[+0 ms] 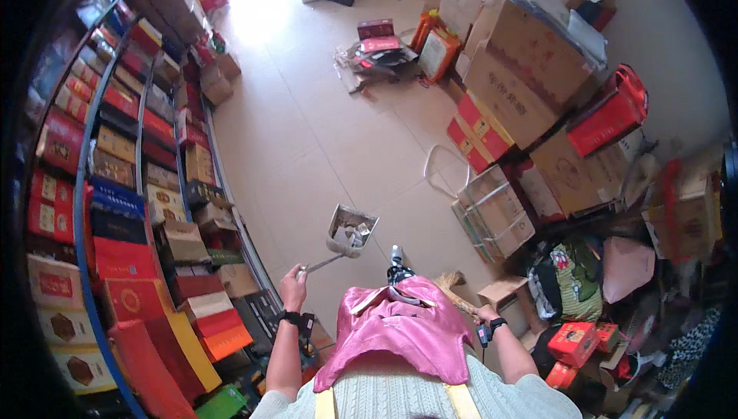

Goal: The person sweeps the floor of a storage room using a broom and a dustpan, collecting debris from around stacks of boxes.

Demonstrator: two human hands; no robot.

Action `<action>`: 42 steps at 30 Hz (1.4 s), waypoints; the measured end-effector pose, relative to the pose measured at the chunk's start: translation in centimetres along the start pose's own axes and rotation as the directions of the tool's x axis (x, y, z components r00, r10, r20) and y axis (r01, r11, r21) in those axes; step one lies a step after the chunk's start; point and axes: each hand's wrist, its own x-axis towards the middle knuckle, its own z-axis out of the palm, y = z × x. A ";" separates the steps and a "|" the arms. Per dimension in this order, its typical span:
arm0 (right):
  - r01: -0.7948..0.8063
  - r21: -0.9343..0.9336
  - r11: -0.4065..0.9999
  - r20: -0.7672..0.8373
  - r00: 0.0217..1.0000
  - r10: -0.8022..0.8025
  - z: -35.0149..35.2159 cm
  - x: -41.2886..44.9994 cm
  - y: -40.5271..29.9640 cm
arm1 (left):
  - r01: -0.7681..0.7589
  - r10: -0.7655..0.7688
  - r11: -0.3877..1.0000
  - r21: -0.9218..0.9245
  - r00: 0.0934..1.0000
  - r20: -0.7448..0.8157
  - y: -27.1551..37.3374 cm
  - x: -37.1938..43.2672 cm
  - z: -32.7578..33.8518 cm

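Observation:
My left hand (293, 287) is closed around the end of the long handle of a dustpan (351, 231). The dustpan's pan lies ahead of my feet on or just above the tiled floor, with scraps of litter in it. On the other side, my right hand (488, 313) grips the handle of a straw broom (452, 287). The broom's bristles point forward, close beside the pink apron (403, 332) that I wear. One of my shoes (396, 253) shows in front of the apron.
Shelves of gift boxes (118, 205) line the left side. Stacked cardboard cartons (519, 73) and a strapped carton (496, 214) stand at the right. A pile of flattened packaging (375, 61) lies on the floor ahead. Bags and red boxes (573, 344) crowd the lower right.

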 end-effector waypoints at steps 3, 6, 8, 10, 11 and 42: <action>0.016 0.046 0.999 0.076 0.997 -0.019 0.9 1.6 -5.1 | 0.038 -0.039 0.999 -0.029 0.998 -0.042 1.1 2.8 -1.4; 0.051 0.069 0.996 0.231 0.971 -0.066 1.3 2.5 -10.3 | 0.049 -0.049 0.999 0.000 0.997 -0.055 1.6 6.4 -3.8; 0.086 -0.032 0.996 0.204 0.976 -0.078 1.0 2.6 -14.7 | 0.095 -0.097 0.995 -0.027 0.994 -0.059 4.0 7.4 -4.2; 0.007 -0.142 0.990 0.173 0.985 0.018 -0.4 4.1 -17.2 | 0.097 -0.102 0.992 -0.083 0.992 -0.068 5.4 9.4 -3.9; -0.034 -0.171 0.985 0.144 0.988 0.059 0.1 3.9 -19.0 | 0.109 -0.115 0.991 -0.075 0.990 -0.077 5.6 10.3 -4.4; -0.327 0.340 0.882 0.424 0.890 0.167 13.8 6.6 -63.1 | -0.070 0.069 0.997 0.013 0.996 0.057 17.7 57.8 -7.0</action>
